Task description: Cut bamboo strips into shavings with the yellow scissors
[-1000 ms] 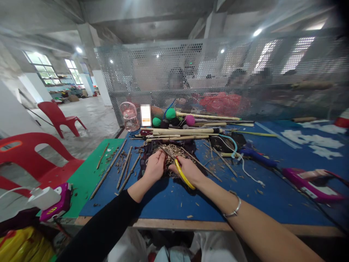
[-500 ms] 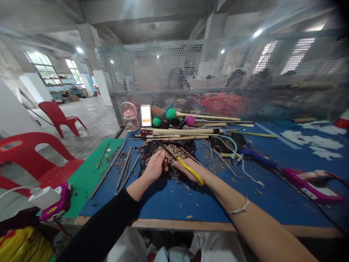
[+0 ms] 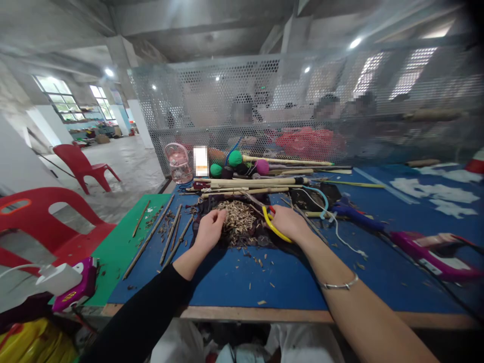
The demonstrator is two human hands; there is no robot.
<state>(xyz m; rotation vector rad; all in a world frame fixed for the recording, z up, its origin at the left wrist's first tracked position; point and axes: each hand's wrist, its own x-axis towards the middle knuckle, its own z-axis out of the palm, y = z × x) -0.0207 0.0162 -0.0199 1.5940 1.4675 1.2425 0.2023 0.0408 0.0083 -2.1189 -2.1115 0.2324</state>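
My right hand (image 3: 289, 223) is wrapped round a pair of yellow-handled scissors (image 3: 275, 228). Their dark blades reach up and left over the far right side of a heap of short chopped twig pieces (image 3: 239, 218). The heap lies on a dark cloth (image 3: 264, 239). At the heap's left edge is my left hand (image 3: 209, 228), with thumb and fingers pinched together. Whatever may be between those fingers is hidden. Left of this hand, several thin brown sticks (image 3: 172, 236) lie on the blue table top (image 3: 242, 282).
Long pale sticks (image 3: 257, 182) and yarn balls (image 3: 235, 158) lie along the back, below a perforated metal screen (image 3: 212, 101). A pink bottle (image 3: 179, 164) and a phone (image 3: 200, 161) stand there. Rightward are a blue-handled tool (image 3: 357, 217) and a purple power strip (image 3: 431, 257).
My right hand and the scissors have moved right, away from my left hand, uncovering the heap. My left hand has shifted slightly left.
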